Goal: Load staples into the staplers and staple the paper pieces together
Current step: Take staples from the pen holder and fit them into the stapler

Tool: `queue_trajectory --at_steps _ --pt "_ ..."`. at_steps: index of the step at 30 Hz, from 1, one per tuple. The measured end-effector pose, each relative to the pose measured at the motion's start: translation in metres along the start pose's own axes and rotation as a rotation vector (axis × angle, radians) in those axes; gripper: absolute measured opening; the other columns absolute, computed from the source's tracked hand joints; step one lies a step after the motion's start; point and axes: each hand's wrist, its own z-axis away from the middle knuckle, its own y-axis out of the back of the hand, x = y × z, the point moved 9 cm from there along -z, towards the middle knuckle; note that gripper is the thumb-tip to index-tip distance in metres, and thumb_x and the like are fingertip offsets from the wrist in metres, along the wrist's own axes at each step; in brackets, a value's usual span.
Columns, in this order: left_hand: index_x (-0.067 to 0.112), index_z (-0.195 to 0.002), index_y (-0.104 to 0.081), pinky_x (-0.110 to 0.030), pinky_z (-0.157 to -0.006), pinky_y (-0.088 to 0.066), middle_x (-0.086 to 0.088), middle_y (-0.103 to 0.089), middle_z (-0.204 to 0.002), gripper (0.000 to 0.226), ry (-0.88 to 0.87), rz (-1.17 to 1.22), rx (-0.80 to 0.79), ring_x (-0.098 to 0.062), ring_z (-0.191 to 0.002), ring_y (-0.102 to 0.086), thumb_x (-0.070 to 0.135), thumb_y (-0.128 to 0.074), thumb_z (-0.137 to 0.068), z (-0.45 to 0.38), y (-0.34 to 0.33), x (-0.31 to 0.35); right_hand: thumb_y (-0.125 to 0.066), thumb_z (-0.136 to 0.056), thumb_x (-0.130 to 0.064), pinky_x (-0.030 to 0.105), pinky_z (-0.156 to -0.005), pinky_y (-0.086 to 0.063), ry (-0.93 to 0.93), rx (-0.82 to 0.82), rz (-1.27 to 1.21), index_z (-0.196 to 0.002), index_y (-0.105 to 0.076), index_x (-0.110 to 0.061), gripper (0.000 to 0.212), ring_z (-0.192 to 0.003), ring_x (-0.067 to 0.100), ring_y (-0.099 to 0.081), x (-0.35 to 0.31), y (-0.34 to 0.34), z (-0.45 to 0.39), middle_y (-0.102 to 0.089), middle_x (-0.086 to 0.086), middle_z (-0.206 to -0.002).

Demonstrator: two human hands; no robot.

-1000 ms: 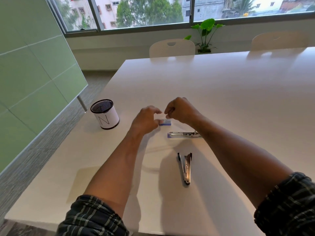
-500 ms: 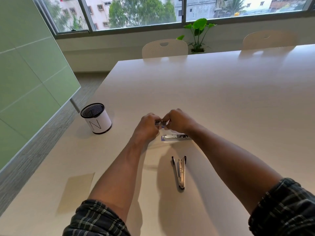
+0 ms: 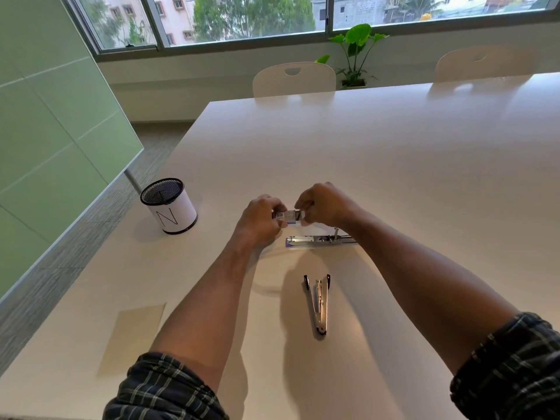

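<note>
A small box of staples hangs just above the table, pinched at its left end by my left hand and at its right end by my right hand. Just below the hands lies an opened stapler, silver with a purple base, stretched out sideways. Nearer to me a second stapler, silver with black tips, lies spread open and points towards me. A pale paper piece rests flat near the front left of the white table.
A black mesh cup with a white label marked N stands at the left of the table. Two white chairs stand at the far edge, with a potted plant behind. A green glass partition runs along the left.
The staple box was lifted off the table and now sits between both hands. The head camera has tilted, so the paper piece has come into view.
</note>
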Motion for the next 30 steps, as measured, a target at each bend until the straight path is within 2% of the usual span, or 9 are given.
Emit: queue_trajectory --at_steps 6,9,12,16,19,24,26,30 --pt "0.019 -0.098 -0.074 -0.042 -0.088 -0.058 0.0 -0.067 -0.103 0.021 -0.003 -0.005 -0.01 -0.019 -0.094 -0.066 0.012 -0.083 -0.08 0.002 0.0 0.001 -0.077 -0.075 -0.003 0.01 -0.06 -0.042 0.06 0.025 0.03 -0.103 -0.082 -0.022 0.034 -0.073 0.007 -0.06 -0.003 0.003 0.006 -0.076 -0.006 -0.089" --pt "0.018 -0.101 -0.074 -0.041 -0.088 -0.058 0.0 -0.069 -0.105 0.021 0.006 -0.007 -0.004 -0.018 -0.094 -0.067 0.015 -0.082 -0.082 0.003 0.0 -0.001 -0.07 -0.076 -0.006 0.026 -0.073 -0.058 0.087 0.06 0.028 -0.092 -0.083 -0.027 0.03 -0.078 0.008 -0.066 -0.005 0.004 0.006 -0.079 -0.009 -0.09" --pt "0.018 -0.101 -0.075 -0.04 -0.088 -0.058 0.0 -0.071 -0.105 0.02 0.008 -0.014 -0.011 -0.018 -0.093 -0.068 0.017 -0.081 -0.082 0.004 0.0 -0.001 -0.066 -0.076 -0.014 0.036 -0.076 -0.061 0.082 0.064 0.047 -0.085 -0.082 -0.028 0.024 -0.079 0.011 -0.069 -0.006 0.001 0.007 -0.078 -0.01 -0.088" --pt "0.022 -0.096 -0.075 -0.036 -0.086 -0.058 0.003 -0.074 -0.1 0.018 0.019 -0.009 -0.018 -0.015 -0.09 -0.069 0.017 -0.081 -0.081 0.006 0.002 -0.001 -0.064 -0.077 -0.016 0.038 -0.072 -0.062 0.087 0.071 0.069 -0.084 -0.082 -0.026 0.022 -0.075 0.014 -0.071 -0.008 0.0 0.006 -0.078 -0.009 -0.083" --pt "0.023 -0.096 -0.076 -0.036 -0.086 -0.058 0.004 -0.074 -0.099 0.018 0.016 -0.006 -0.021 -0.016 -0.09 -0.069 0.017 -0.081 -0.08 0.007 0.003 -0.001 -0.066 -0.081 -0.014 0.035 -0.069 -0.061 0.079 0.063 0.118 -0.089 -0.082 -0.028 0.023 -0.078 0.016 -0.071 -0.011 0.002 0.006 -0.078 -0.007 -0.087" --pt "0.022 -0.098 -0.077 -0.034 -0.086 -0.058 0.004 -0.075 -0.098 0.019 0.02 0.001 -0.023 -0.014 -0.09 -0.069 0.018 -0.081 -0.08 0.008 0.004 -0.002 -0.069 -0.087 -0.016 0.02 -0.055 -0.039 0.132 0.085 0.238 -0.099 -0.082 -0.037 0.027 -0.086 0.014 -0.07 -0.017 0.005 0.007 -0.078 -0.012 -0.099" --pt "0.022 -0.1 -0.078 -0.034 -0.086 -0.058 0.004 -0.076 -0.099 0.02 0.023 0.003 -0.024 -0.014 -0.09 -0.069 0.018 -0.081 -0.081 0.008 0.004 -0.002 -0.067 -0.089 -0.017 0.021 -0.056 -0.036 0.154 0.065 0.27 -0.103 -0.081 -0.038 0.029 -0.089 0.013 -0.069 -0.018 0.003 0.009 -0.077 -0.014 -0.103" --pt "0.02 -0.104 -0.078 -0.034 -0.087 -0.059 0.003 -0.076 -0.102 0.022 0.023 0.007 -0.036 -0.014 -0.092 -0.07 0.018 -0.081 -0.082 0.008 0.004 -0.003 -0.069 -0.087 -0.017 0.025 -0.066 -0.043 0.153 0.035 0.275 -0.096 -0.083 -0.036 0.026 -0.09 0.012 -0.069 -0.012 0.005 0.012 -0.076 -0.014 -0.102"
